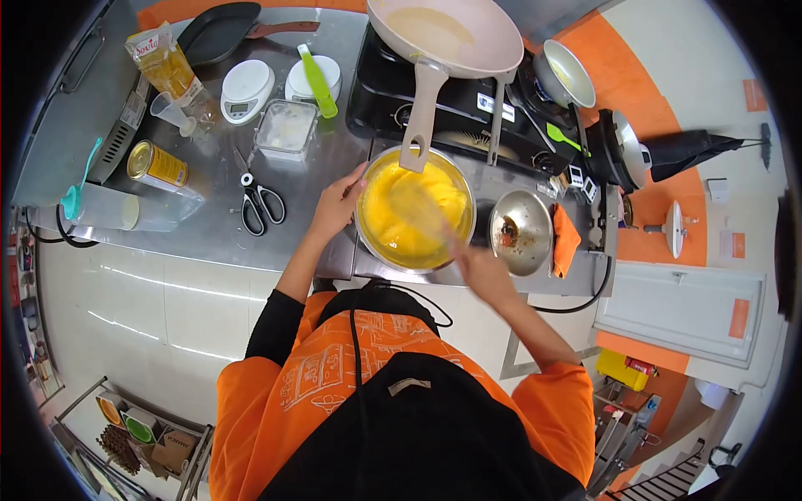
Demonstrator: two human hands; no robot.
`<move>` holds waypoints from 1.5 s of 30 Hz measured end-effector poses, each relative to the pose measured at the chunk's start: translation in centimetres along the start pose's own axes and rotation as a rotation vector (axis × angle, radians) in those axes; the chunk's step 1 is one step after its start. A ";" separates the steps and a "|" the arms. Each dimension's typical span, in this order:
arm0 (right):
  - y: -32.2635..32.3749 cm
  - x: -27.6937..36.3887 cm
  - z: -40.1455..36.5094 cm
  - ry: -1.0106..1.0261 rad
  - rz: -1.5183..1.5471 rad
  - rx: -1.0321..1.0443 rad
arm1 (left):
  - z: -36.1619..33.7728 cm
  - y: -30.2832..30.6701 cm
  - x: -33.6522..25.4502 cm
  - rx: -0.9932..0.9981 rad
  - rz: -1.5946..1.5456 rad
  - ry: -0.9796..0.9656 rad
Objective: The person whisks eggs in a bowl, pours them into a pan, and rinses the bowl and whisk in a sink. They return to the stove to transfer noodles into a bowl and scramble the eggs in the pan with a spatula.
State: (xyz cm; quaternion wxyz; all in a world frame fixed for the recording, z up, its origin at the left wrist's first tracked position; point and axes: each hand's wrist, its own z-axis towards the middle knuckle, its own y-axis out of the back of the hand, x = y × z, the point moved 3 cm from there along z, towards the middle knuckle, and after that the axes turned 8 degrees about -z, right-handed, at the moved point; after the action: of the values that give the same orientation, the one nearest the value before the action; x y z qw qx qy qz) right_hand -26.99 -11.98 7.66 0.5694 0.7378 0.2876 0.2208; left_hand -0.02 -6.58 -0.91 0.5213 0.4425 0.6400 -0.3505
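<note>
A metal mixing bowl [468, 215] stands at the counter's front edge, with a bright yellow mixture [393, 213] inside. My left hand [337, 203] is closed on the bowl's left rim. In my right hand [484, 271] is a whisk [422, 209], smeared by motion, its head down in the mixture. The handle of a pale frying pan [423, 117] reaches over the bowl's far rim. Right of the bowl, close to my right hand, sits a smaller steel bowl [535, 230] with dark brown residue in it.
A black gas stove [376, 92] carries the pan; a small pot [576, 79] stands beyond. On the left are scissors [248, 200], a lidded container [286, 129], two white scales [247, 79], a yellow can [159, 164] and an oil pouch [163, 67]. An orange cloth [565, 242] lies right.
</note>
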 end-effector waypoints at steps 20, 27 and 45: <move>-0.5 2.8 -1.7 0.102 0.044 0.045 | 0.8 0.5 -0.4 0.072 -0.058 0.025; -1.3 1.6 -1.2 -0.005 0.034 0.056 | 0.6 0.4 0.4 0.065 0.004 -0.005; 0.3 1.6 -1.8 -0.023 0.025 0.056 | -0.2 2.1 -0.6 -0.034 0.141 -0.031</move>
State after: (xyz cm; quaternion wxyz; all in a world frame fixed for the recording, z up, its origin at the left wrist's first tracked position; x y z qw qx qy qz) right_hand -26.97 -9.68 8.44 0.5490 0.7595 0.2778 0.2111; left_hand 1.90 -5.72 -0.24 0.5618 0.4721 0.6051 -0.3087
